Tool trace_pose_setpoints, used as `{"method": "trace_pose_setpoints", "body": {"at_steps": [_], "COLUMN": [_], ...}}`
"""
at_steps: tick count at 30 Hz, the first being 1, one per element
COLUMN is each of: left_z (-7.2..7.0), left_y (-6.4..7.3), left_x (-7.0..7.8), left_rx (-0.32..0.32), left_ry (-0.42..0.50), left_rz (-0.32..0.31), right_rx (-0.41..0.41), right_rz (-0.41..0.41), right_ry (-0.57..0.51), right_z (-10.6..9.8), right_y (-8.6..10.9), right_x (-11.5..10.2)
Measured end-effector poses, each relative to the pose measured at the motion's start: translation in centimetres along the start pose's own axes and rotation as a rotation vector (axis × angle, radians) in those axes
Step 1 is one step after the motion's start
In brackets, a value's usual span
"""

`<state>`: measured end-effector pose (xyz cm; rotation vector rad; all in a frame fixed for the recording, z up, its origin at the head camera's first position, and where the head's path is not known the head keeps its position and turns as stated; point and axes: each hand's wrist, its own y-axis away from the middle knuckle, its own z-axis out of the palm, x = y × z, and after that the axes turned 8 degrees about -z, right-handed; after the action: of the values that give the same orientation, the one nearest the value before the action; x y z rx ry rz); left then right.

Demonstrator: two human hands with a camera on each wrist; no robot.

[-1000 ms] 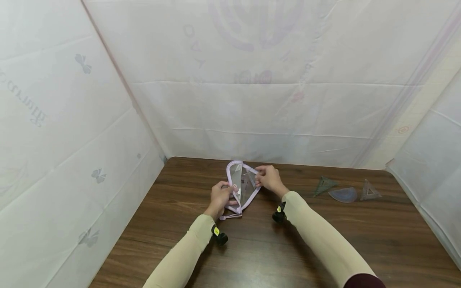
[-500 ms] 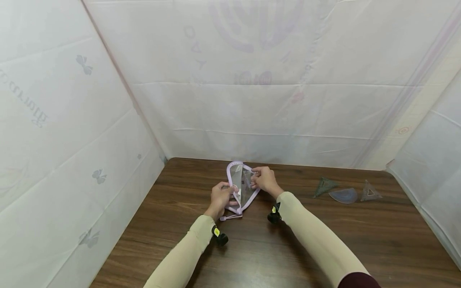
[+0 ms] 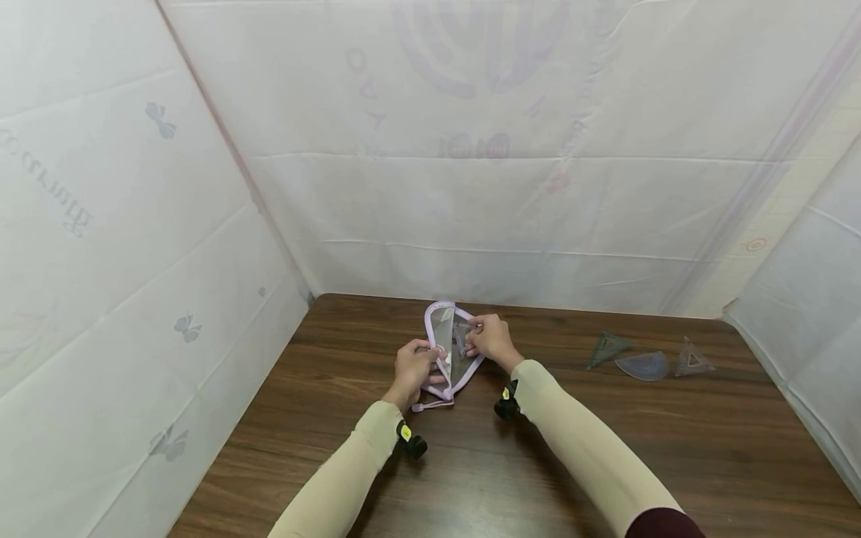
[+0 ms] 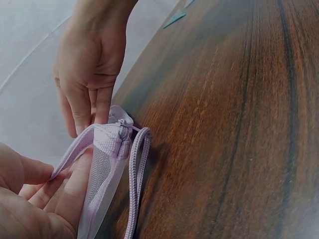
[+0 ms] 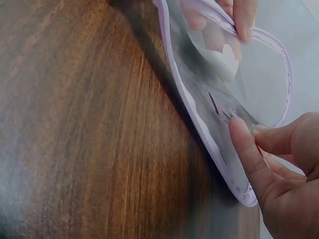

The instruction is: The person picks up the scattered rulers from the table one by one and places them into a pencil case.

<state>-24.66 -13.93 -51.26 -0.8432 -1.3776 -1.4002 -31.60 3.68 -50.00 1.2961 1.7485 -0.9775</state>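
Note:
A see-through mesh zip pouch (image 3: 428,323) with lilac edging lies at the far side of the table, its mouth spread apart. My left hand (image 3: 412,370) pinches the near lilac edge (image 4: 75,144) between thumb and fingers, holding that side up. On the other side, my right hand (image 3: 494,340) reaches into the opening, thumb and forefinger pinching a small clear, purple-tinted flat piece (image 5: 219,105). That piece lies inside the pouch, partly hidden by the fingers; its exact kind I cannot tell. A lilac wrist strap (image 4: 134,184) hangs from the zip corner.
On the right of the brown wooden table (image 3: 471,463) lie a green set square (image 3: 608,347), a bluish protractor (image 3: 643,366) and a clear set square (image 3: 691,360). White sheeting (image 3: 403,202) walls off the back and both sides.
My right hand has moved slightly left and down, carrying the clear piece deeper into the pouch. The left hand keeps its grip on the edge.

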Motion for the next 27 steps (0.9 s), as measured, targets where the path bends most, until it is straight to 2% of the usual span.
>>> {"method": "trace_pose_setpoints", "body": {"at_steps": [5, 14, 27], "left_z": [-0.01, -0.03, -0.07], "left_y": [-0.12, -0.03, 0.0], "left_x": [-0.1, -0.1, 0.05], "left_rx": [-0.003, -0.002, -0.009], "left_ry": [0.012, 0.018, -0.005], "left_rz": [-0.004, -0.001, -0.01], "right_rx": [0.006, 0.009, 0.007], "right_rz": [0.003, 0.038, 0.022], "right_ry": [0.019, -0.022, 0.007], "right_z": [0.14, 0.58, 0.79], "right_y": [0.15, 0.55, 0.59], "right_x": [-0.2, -0.79, -0.72]}}
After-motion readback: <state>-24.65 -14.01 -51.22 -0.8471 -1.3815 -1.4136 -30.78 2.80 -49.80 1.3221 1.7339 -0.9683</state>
